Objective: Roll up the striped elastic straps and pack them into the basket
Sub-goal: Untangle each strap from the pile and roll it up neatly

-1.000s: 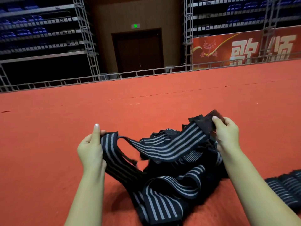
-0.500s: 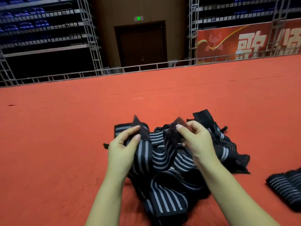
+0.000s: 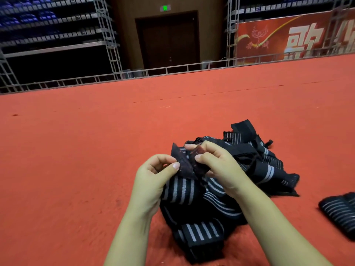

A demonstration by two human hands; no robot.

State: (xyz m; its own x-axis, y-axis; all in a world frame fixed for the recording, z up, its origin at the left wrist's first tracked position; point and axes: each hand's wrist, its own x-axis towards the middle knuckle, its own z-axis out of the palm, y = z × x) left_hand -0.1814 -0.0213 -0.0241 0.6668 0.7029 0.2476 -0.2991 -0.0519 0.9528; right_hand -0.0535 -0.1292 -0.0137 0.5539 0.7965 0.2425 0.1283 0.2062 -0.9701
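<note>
Striped elastic strap pinched at its dark end by both hands, directly above a loose heap of straps on the red carpeted floor. Left hand curled, thumb and forefinger nipping the dark mesh tab; right hand just beside it, fingertips pinching the same folded end. Compared with a second ago: hands drawn together from well apart, strap no longer stretched between them, its two parts now meeting at the fingertips. Probably the first fold or turn of a roll, so rolling of this strap only beginning. Rest of strap trailing below the left hand into the heap. Finished-looking rolled straps lying to the right of the right hand, well apart. No basket in view; packing apparently not yet possible from here.
</note>
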